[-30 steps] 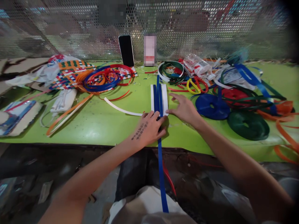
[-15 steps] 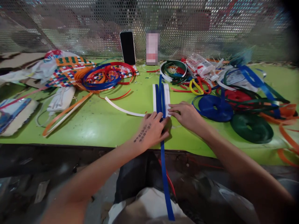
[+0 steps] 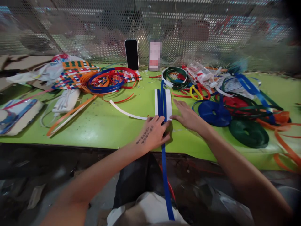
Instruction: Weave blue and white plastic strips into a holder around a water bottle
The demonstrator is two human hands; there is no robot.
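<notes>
My left hand (image 3: 154,133) bends its fingers over the lower ends of several flat blue plastic strips (image 3: 161,100) and white strips (image 3: 168,102), pressing them against the table. One long blue strip (image 3: 164,175) runs out under that hand, past the table edge and down over my lap. From beneath the left fingers a white strip (image 3: 127,113) curves off to the left. To the right, my right hand (image 3: 189,117) has its forefinger and thumb apart. Its thumb tip lies at the right edge of the white strips; whether it touches them I cannot tell.
On the green table (image 3: 98,131), a coil of strips (image 3: 105,81) and a woven checked piece (image 3: 70,75) lie left. Two phones stand against the mesh, one black (image 3: 132,55). Yellow-and-red-handled scissors (image 3: 197,93), a blue roll (image 3: 214,113) and a green roll (image 3: 248,133) are right.
My right forefinger and thumb have spread apart, off the white strips they were closed at. My left hand stays on the strips. The whole view has shifted slightly.
</notes>
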